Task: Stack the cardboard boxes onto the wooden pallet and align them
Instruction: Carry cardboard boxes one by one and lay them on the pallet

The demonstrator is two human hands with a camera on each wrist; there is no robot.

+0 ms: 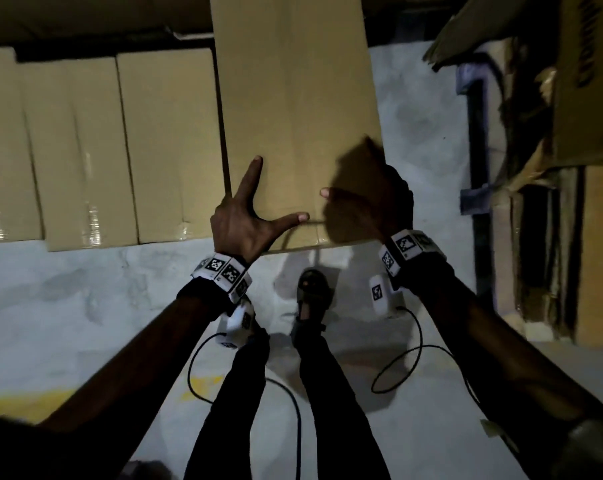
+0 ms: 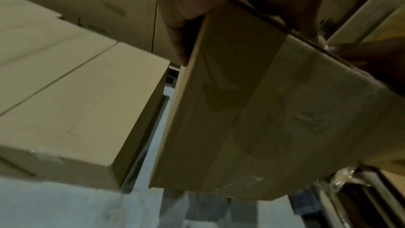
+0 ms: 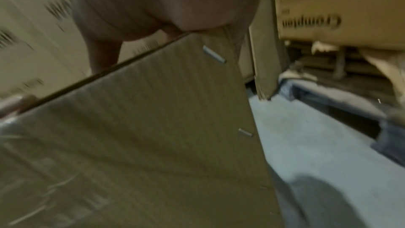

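A long plain cardboard box reaches away from me in the middle of the head view. Its near end is off the grey floor in the left wrist view. My left hand lies on its near left corner, with forefinger and thumb spread straight on top and another finger down the left side. My right hand grips the near right corner, thumb on top, fingers over the right edge. Staples show on the box's side. A row of like boxes lies just left of it, a narrow gap between.
A dark pallet with torn, printed cartons stands to the right, also in the right wrist view. My sandalled foot and loose black cables are on the floor below the box's near end.
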